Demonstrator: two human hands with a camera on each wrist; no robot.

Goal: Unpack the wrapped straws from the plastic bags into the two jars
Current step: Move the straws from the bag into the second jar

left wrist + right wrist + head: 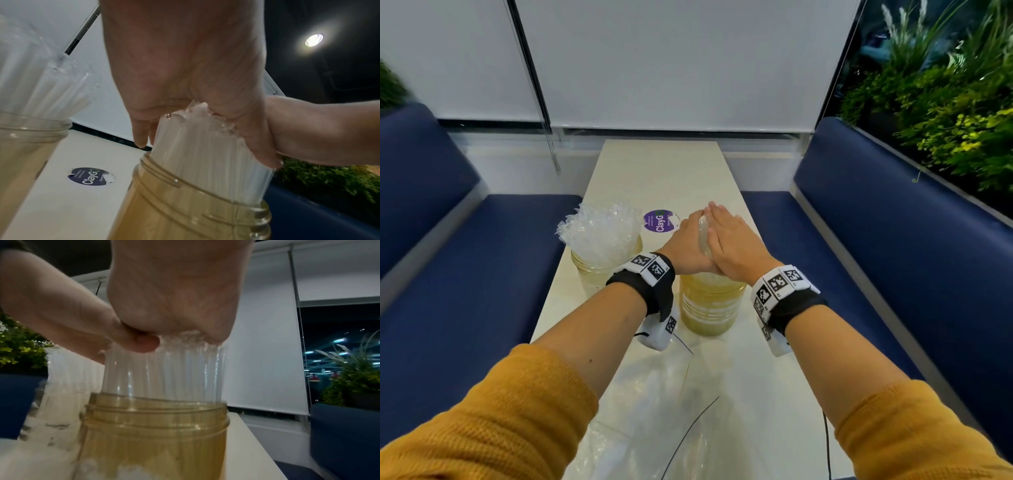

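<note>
Two clear, yellow-tinted jars stand on the table. The left jar [592, 272] holds a spread bunch of wrapped straws [599, 233]. The right jar [709, 308] holds a tight bundle of wrapped straws [205, 162] that sticks out above its rim. My left hand [688, 240] and right hand [736, 243] lie together over the top of that bundle like a tent, fingers straight, palms pressing on the straw ends. In the right wrist view my right palm [174, 296] sits on the bundle [164, 369]. Most of the bundle's top is hidden under the hands.
Crumpled clear plastic bags [654, 411] lie on the table's near end, under my forearms. A round purple sticker [659, 221] sits beyond the jars. Blue benches [465, 257] flank the narrow table [661, 171]; plants [945, 120] stand behind the right bench.
</note>
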